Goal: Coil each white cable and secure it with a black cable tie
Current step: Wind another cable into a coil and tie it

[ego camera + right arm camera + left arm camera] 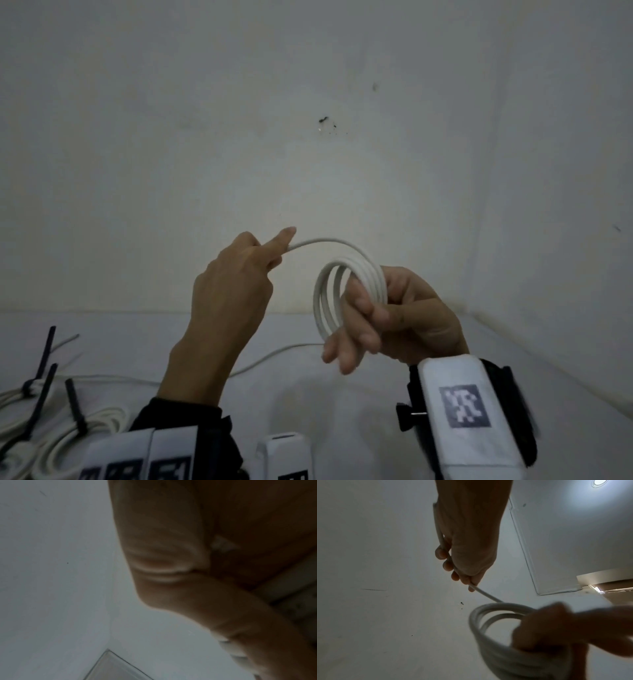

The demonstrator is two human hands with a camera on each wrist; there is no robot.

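Raised before the wall, the right hand (pixel 394 318) clasps the coiled white cable (pixel 342 294) (several loops) while the left hand (pixel 233 284) grasps its free tail.

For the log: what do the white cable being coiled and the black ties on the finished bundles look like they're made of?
Cable: looks like a smooth, matte white plastic or rubber jacket; it bends into even round loops without kinking, held in the right hand, its free end in the left hand.
Ties: thin, flat black strips, probably nylon; their tails stick up stiffly from the bundles. Too small to see any texture.
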